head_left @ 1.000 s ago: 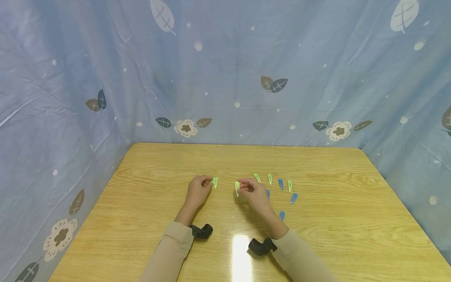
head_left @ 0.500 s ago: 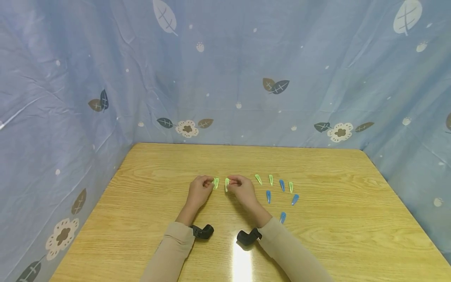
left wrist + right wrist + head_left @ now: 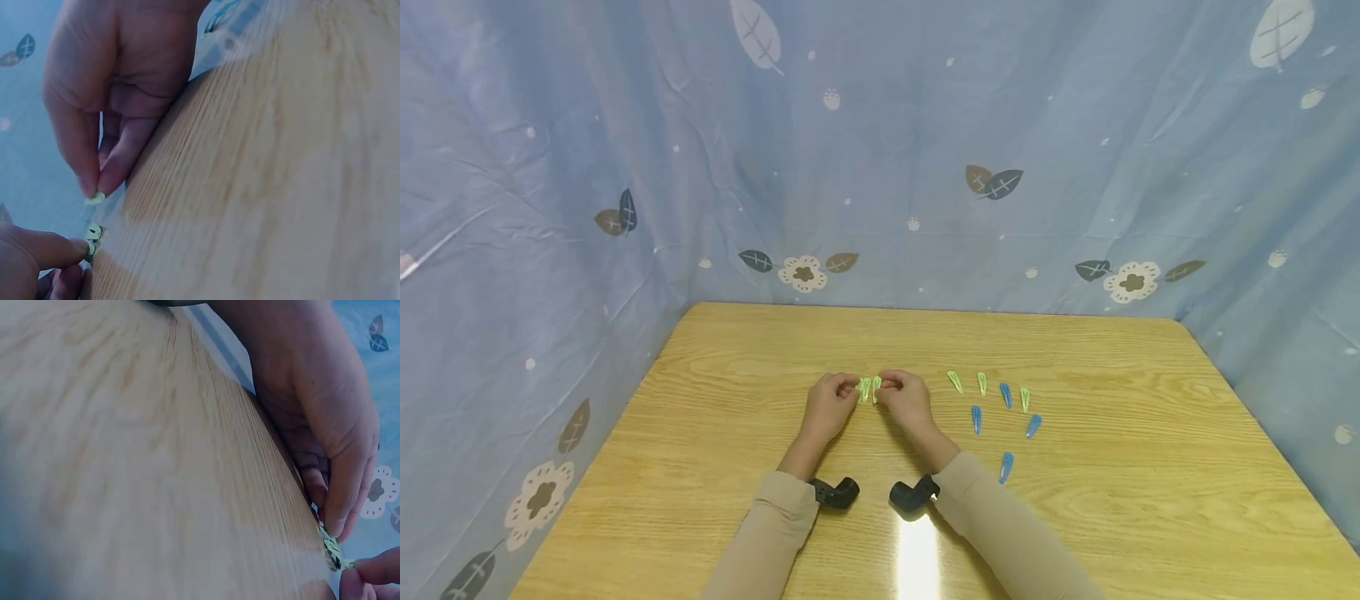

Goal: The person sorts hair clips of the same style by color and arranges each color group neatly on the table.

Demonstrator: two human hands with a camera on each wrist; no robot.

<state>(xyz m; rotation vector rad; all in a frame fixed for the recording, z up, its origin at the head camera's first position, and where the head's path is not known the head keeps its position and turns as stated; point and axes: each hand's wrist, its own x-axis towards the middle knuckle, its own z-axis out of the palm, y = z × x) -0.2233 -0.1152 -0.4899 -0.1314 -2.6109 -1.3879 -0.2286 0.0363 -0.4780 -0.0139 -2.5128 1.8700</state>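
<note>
My left hand (image 3: pixel 831 407) pinches a light green snap hair clip at the near end of a small close-set row of green hair clips (image 3: pixel 866 389) left of the table's middle. Its fingers hide part of that row. Just to the right, my right hand (image 3: pixel 907 400) holds another green hair clip (image 3: pixel 877 388) between thumb and fingers, a small gap away from the row. In the left wrist view, the clip (image 3: pixel 95 199) in the right fingertips appears apart from the row's clips (image 3: pixel 94 231). The right wrist view shows several clips (image 3: pixel 330 547) at the left fingertips.
Right of the hands lie three green hair clips (image 3: pixel 982 383) and several blue hair clips (image 3: pixel 977 419), spread apart on the wooden table (image 3: pixel 1120 500). A patterned blue curtain (image 3: pixel 917 150) hangs behind and beside the table. Both wrists carry a black camera mount (image 3: pixel 837 493).
My right hand has moved left with its green clip, close to the row at the left hand. The blue clips it partly covered show again. The left hand has stayed nearly still.
</note>
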